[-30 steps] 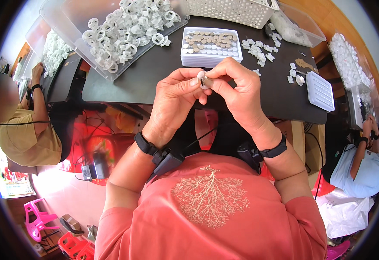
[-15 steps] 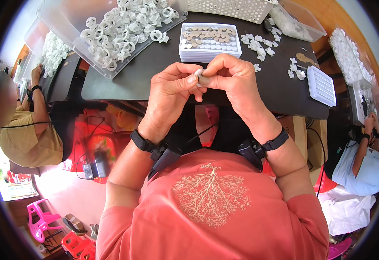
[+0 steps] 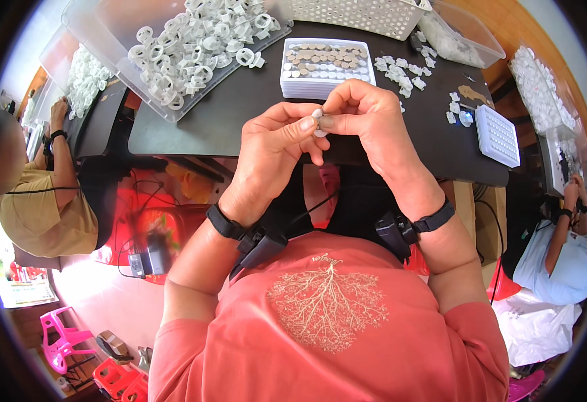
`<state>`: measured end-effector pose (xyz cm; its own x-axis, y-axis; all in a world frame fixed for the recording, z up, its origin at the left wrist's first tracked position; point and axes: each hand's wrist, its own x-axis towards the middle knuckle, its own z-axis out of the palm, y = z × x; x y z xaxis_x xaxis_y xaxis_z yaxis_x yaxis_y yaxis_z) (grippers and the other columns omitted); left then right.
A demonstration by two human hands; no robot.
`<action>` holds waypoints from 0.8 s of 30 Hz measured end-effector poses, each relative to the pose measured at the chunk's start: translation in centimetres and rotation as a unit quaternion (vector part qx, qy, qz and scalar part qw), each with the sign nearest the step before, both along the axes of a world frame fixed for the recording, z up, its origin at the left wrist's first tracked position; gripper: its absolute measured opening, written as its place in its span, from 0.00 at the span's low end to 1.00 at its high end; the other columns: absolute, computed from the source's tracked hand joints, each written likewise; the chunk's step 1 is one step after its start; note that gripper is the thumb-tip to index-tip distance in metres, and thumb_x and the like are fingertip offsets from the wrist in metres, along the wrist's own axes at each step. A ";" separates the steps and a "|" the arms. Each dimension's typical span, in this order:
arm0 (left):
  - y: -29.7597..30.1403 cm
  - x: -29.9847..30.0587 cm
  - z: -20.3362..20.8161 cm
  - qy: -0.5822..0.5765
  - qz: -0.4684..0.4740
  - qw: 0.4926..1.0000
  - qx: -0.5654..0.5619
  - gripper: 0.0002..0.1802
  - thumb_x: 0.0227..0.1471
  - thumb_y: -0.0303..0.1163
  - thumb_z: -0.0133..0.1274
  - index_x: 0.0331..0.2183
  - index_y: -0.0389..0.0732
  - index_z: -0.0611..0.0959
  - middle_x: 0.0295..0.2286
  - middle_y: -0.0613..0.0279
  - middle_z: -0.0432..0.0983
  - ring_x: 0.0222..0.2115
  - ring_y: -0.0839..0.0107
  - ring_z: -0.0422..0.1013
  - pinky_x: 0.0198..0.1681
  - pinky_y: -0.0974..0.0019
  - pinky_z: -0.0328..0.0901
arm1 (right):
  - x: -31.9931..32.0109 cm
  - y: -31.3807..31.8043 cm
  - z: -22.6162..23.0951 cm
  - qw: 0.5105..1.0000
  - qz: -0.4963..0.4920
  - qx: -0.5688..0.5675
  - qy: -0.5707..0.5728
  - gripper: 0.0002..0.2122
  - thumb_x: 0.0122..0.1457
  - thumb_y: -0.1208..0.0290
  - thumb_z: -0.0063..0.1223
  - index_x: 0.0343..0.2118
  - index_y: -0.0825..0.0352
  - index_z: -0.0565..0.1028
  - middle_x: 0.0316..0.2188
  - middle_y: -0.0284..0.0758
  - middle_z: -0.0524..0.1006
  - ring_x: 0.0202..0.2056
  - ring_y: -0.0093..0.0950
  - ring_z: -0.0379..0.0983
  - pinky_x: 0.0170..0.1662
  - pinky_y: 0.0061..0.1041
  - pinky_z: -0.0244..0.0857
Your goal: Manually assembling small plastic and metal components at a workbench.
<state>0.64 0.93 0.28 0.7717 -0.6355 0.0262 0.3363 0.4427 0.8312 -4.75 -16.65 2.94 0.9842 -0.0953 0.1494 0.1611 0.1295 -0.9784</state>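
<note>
Between my fingertips, over the near edge of the dark table [image 3: 240, 120], is a small white plastic part [image 3: 318, 115], mostly covered by the fingers. My left hand [image 3: 274, 141] pinches it from the left side. From the right, thumb and forefinger of my right hand [image 3: 374, 120] are pressed together at the same part; a small greyish round piece seems to sit under that thumb. Just beyond the hands stands a stack of white trays [image 3: 327, 87], its top one holding rows of small round discs [image 3: 327, 57], some tan, some white.
A clear bin [image 3: 166, 110] of white ring-shaped parts [image 3: 203, 47] stands at the far left. Loose white clips [image 3: 404, 70], a white tray with small round cells [image 3: 498, 134] and a perforated basket [image 3: 360, 15] lie far and right. Co-workers sit on both sides.
Both hands have shifted slightly to the right and nearer to me, still pinching the small part together. The trays and bin appear a little lower in the view.
</note>
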 end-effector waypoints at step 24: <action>1.1 1.0 -0.6 0.075 -0.040 0.992 -0.097 0.14 0.61 0.28 0.53 0.45 0.28 0.78 0.35 0.51 0.78 0.31 0.62 0.77 0.30 0.64 0.70 | 6.6 0.1 2.2 0.724 -0.169 -0.618 -0.257 0.04 0.51 0.74 0.54 0.26 0.58 0.81 0.23 0.33 0.78 0.24 0.36 0.77 0.25 0.34 0.68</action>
<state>1.64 2.02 -0.36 0.7238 -0.6887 0.0418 0.4904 0.5561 0.6710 1.81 -16.53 5.17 0.7198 0.2019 0.6641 0.3641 -0.9244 -0.1135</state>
